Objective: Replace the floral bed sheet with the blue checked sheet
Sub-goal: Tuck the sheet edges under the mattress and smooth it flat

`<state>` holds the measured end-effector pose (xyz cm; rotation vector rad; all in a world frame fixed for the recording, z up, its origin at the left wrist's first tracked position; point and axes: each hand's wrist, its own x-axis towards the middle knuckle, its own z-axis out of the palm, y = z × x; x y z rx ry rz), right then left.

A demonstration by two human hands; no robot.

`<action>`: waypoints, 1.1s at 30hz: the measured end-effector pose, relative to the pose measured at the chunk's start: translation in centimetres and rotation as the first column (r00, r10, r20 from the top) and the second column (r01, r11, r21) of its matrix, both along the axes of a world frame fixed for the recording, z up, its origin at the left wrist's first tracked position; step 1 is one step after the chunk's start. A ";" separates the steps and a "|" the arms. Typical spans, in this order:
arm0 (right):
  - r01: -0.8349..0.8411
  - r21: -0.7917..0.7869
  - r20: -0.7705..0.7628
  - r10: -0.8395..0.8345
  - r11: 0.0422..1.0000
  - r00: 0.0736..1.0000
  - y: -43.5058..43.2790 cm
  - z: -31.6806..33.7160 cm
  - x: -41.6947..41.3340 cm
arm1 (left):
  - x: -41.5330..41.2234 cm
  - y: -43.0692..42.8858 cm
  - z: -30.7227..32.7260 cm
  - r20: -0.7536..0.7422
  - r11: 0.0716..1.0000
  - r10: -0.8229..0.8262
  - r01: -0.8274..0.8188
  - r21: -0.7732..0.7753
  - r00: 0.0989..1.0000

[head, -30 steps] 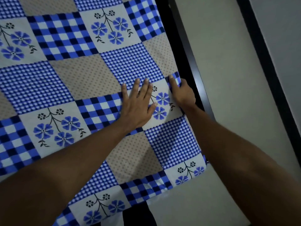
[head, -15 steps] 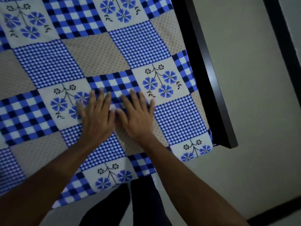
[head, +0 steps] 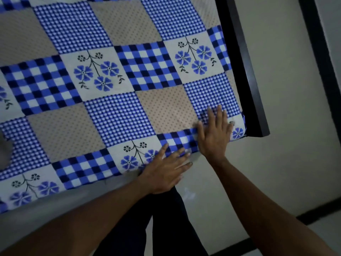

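Found the blue checked sheet (head: 114,85) spread flat over the bed, a patchwork of bold check, fine check, dotted beige and blue-flower squares, reaching to the dark bed frame (head: 245,71) along the right edge. Noted the sheet's near hem lying along the near edge of the bed and ending at the near right corner, with a pale grey band of the bed's side (head: 73,198) showing just under it. Saw the right grip (head: 215,133) released: palm down, fingers straight and slightly spread, pressed on the sheet just inside that near right corner, fingertips on a fine-check square and thumb on a bold-check one. Saw the left grip (head: 164,172) likewise released: fingers straight, pointed toward the right grip, resting on the near hem just left of it over a flower square and a bold-check square, with the lower fingers hanging past the hem. Held nothing in either. Made out dark trouser legs (head: 166,218) below the near edge, between the two forearms. Beyond the frame, saw pale floor (head: 276,163) crossed by a dark strip (head: 239,244).
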<state>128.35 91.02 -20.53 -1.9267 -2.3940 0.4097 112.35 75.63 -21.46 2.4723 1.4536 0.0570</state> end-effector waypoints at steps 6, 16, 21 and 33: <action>-0.407 -0.045 -0.043 0.406 0.912 0.913 3.2 0.6 -9.2 | -5.9 3.4 1.6 -0.013 0.950 0.308 -0.307 0.058 0.951; -0.115 0.005 0.069 0.114 0.993 0.991 -6.0 -2.8 -1.2 | -7.7 9.3 -0.3 -0.116 0.952 0.305 -0.307 0.001 0.945; 0.023 -0.017 -0.045 -0.024 1.000 0.999 -9.1 -2.5 2.5 | -0.8 5.6 -1.3 -0.116 0.995 -0.084 0.090 0.048 0.990; -0.329 -0.085 -0.073 0.323 0.941 0.944 3.3 0.1 -9.5 | -4.7 4.0 1.0 0.285 0.976 -0.031 -0.033 0.216 0.958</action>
